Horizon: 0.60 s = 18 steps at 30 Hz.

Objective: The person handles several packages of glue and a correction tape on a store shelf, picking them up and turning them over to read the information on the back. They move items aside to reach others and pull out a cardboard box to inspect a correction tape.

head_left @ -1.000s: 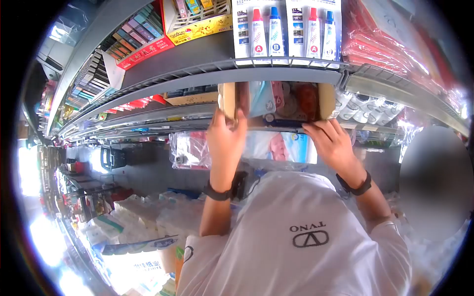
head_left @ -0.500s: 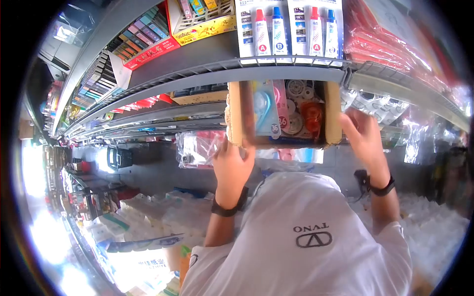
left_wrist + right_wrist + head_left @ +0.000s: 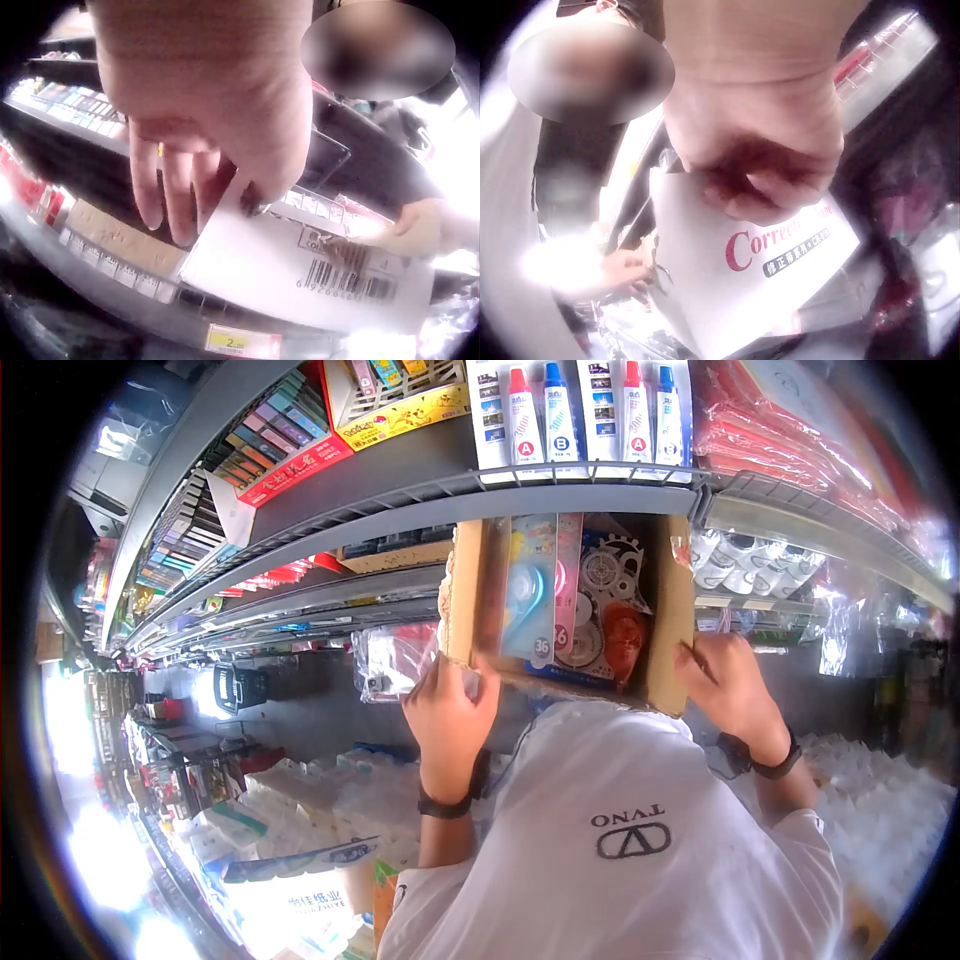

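Note:
A small cardboard box [image 3: 667, 630] juts out from under the upper shelf, open at the top. Inside lie a pack with a blue tape dispenser [image 3: 525, 590], a pink pack [image 3: 566, 575] and several loose wheel-like parts, one of them orange-red [image 3: 625, 640]. My left hand [image 3: 452, 718] grips the box's near left corner, thumb at the rim and fingers down the outside. At the near right corner my right hand [image 3: 735, 685] holds the side with curled fingers. In the right wrist view the box's white outer wall [image 3: 705, 300] reads "Correction Tape"; a barcode [image 3: 349, 281] shows in the left wrist view.
Above the box runs a wire-edged shelf [image 3: 420, 505] with glue packs [image 3: 525, 420] on it. White rolled goods [image 3: 750, 570] stand to the right on the lower shelf. A price tag [image 3: 241, 342] sits on the shelf edge below the box.
The box has come out from the shelf toward the body, showing more of its contents. My right hand came off the box, then took hold of its right side again.

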Tool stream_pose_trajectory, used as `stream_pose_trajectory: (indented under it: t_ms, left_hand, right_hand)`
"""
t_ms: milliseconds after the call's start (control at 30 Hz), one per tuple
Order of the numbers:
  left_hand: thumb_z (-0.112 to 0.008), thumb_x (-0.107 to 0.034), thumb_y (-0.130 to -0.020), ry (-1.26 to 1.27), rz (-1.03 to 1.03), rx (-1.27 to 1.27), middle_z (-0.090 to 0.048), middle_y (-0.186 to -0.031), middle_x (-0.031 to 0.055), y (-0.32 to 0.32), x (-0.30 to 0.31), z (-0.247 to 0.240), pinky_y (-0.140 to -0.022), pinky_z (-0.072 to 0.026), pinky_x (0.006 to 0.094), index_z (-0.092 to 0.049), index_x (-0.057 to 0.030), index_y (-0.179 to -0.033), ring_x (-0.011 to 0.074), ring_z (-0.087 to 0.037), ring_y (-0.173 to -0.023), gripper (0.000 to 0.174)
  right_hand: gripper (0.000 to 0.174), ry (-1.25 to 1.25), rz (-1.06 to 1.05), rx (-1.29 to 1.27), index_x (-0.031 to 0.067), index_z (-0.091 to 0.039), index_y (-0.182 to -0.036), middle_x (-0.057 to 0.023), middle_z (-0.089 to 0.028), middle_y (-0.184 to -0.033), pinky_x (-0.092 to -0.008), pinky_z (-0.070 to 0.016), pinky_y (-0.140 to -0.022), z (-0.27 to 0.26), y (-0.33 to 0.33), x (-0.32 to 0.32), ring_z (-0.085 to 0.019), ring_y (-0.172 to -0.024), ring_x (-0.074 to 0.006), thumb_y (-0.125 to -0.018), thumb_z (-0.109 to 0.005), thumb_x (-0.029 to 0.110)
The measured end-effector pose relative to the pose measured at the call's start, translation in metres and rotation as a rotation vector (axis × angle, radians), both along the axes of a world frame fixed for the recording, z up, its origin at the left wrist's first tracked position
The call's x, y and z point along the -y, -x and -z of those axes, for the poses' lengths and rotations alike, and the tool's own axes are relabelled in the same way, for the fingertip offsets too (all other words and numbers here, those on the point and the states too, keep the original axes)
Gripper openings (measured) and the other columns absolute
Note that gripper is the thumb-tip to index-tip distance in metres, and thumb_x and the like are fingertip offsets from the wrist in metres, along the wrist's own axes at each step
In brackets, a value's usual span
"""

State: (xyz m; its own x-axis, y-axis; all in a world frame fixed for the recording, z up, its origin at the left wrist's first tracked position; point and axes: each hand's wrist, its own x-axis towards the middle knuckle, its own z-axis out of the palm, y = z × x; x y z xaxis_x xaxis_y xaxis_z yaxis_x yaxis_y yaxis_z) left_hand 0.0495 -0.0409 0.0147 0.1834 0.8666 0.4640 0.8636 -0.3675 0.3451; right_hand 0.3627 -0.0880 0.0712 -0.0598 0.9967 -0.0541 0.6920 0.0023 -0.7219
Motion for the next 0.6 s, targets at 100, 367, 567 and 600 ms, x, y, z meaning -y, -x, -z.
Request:
stream_pose_trajectory:
  t_ms: [100,367,567,600]
  left_hand:
    - [-0.075,-0.025,-0.083,-0.042,-0.009,0.047,-0.063,-0.075,0.0122,-0.004,-0.008,-0.013,-0.053,-0.0493,0.0416,-0.063,-0.0051,-0.092,0.0356,-0.064,-0.062,0.024]
    - [-0.055,-0.015,-0.098,0.015,0.008,0.109,-0.06,-0.07,0.0153,0.001,-0.038,-0.031,-0.054,-0.045,0.0453,-0.057,-0.0035,-0.075,0.0381,-0.06,-0.061,0.025]
    - [-0.055,-0.012,-0.096,0.036,0.123,0.047,-0.061,-0.07,0.0146,0.002,-0.021,-0.029,-0.054,-0.0455,0.0434,-0.058,-0.0035,-0.077,0.0358,-0.06,-0.06,0.021]
    - [-0.055,-0.01,-0.094,0.02,0.161,0.055,-0.06,-0.07,0.0141,-0.002,-0.014,-0.028,-0.053,-0.0453,0.0431,-0.058,-0.0033,-0.077,0.0354,-0.059,-0.06,0.019]
  right_hand:
    - [0.028,-0.047,-0.041,0.073,-0.003,-0.053,-0.067,-0.0235,-0.054,-0.062,-0.0475,-0.0411,-0.052,-0.002,0.0,-0.002,-0.053,-0.057,-0.0456,-0.088,-0.059,0.014]
    - [0.027,-0.088,0.066,0.081,-0.0021,-0.055,-0.069,-0.0229,-0.054,-0.062,-0.0461,-0.0421,-0.052,-0.01,0.004,-0.021,-0.056,-0.059,-0.0448,-0.089,-0.06,0.016]
    - [0.03,-0.144,0.166,0.081,-0.0014,-0.057,-0.07,-0.0218,-0.054,-0.061,-0.0447,-0.0416,-0.052,-0.013,0.003,-0.024,-0.054,-0.058,-0.0442,-0.092,-0.061,0.018]
    - [0.03,-0.143,0.185,0.082,-0.0013,-0.057,-0.07,-0.0216,-0.054,-0.061,-0.0444,-0.0414,-0.051,-0.014,0.001,-0.025,-0.054,-0.057,-0.0439,-0.092,-0.062,0.018]
